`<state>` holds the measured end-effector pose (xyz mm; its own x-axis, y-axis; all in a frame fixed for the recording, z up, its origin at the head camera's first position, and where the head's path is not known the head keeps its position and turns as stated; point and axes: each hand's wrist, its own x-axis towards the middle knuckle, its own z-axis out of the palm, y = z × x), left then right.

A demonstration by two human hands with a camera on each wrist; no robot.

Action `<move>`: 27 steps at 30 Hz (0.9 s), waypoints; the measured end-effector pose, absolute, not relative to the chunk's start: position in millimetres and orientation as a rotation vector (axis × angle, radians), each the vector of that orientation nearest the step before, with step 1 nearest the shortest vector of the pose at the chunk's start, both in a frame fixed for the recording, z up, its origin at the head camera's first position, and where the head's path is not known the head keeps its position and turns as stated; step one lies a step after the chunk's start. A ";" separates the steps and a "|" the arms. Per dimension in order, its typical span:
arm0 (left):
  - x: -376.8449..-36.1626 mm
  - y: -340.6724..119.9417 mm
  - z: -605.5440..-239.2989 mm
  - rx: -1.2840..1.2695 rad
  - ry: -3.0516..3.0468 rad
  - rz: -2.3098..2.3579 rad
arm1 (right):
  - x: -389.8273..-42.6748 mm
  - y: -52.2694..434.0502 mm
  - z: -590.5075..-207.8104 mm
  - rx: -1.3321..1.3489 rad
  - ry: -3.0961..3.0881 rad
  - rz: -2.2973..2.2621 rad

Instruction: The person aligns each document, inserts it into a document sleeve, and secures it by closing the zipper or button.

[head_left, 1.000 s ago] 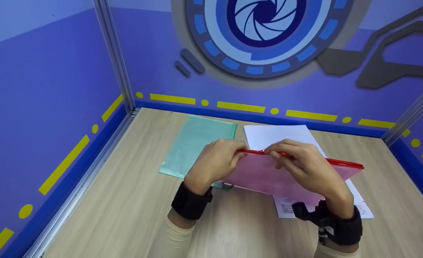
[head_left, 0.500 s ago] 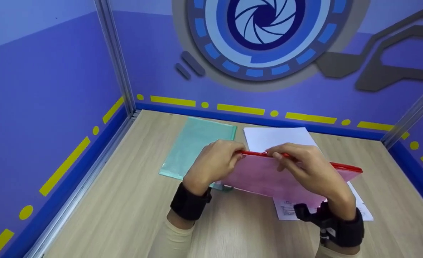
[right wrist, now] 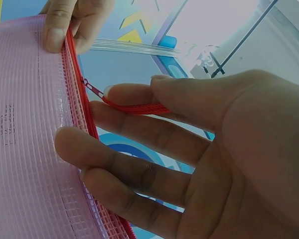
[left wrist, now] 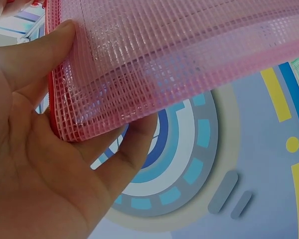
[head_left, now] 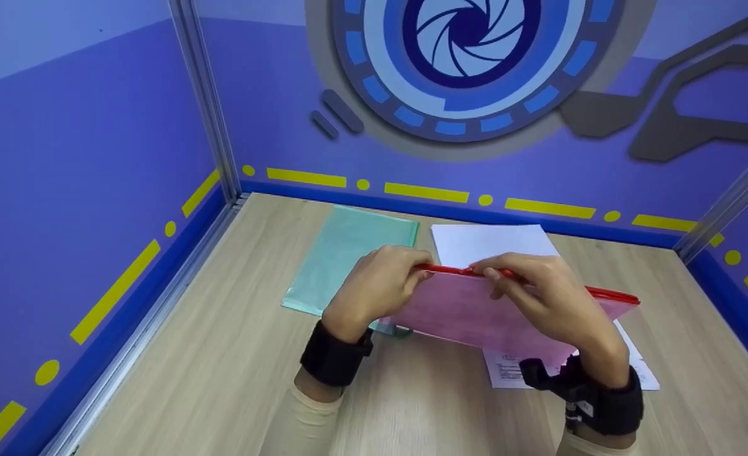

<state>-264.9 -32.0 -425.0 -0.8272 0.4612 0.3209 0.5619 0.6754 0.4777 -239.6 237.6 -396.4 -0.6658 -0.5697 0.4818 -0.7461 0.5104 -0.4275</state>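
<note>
Pink mesh pouch (head_left: 469,310), one: held up between the two hands, tilted over the surface (head_left: 412,405), its red zip edge (head_left: 453,270) uppermost.

Red pull strap (right wrist: 139,108), one: hanging from the zip slider (right wrist: 93,88).

Hands, two. Left hand (head_left: 377,285): curled on the pouch at one end of the zip edge, thumb against one face, fingers behind. Right hand (head_left: 548,291): thumb and forefinger pinch the pull strap; the other fingers, loosely bent, lie at the zip edge.

Green pouch (head_left: 348,253), one: on the surface, partly hidden from me by the left hand.

White paper (head_left: 491,244), printed at its near end: under and beyond the pink pouch; whether one sheet or several, I cannot tell.

Black wrist straps (head_left: 335,354), two, one per wrist; pale sleeves (head_left: 304,418), two.

Round blue emblem (head_left: 446,104), one: on the wall behind.
</note>
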 end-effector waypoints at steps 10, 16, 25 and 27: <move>-264.0 -36.5 -423.2 -0.813 -2.729 -0.877 | -241.0 238.7 -395.5 1.098 -2.470 0.905; -264.8 -38.8 -422.9 -0.813 -2.706 -0.873 | -241.4 240.3 -395.2 1.108 -2.448 0.917; -264.1 -39.6 -422.9 -0.802 -2.670 -0.843 | -240.6 241.6 -395.7 1.081 -2.437 0.891; -264.8 -40.3 -422.5 -0.795 -2.664 -0.839 | -240.0 242.8 -395.6 1.059 -2.442 0.879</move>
<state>-264.8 -40.3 -422.5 -0.8243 0.4271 0.3717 0.5630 0.6879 0.4582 -240.0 242.8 -395.6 -0.6658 -0.5355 0.5196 -0.7439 0.5312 -0.4056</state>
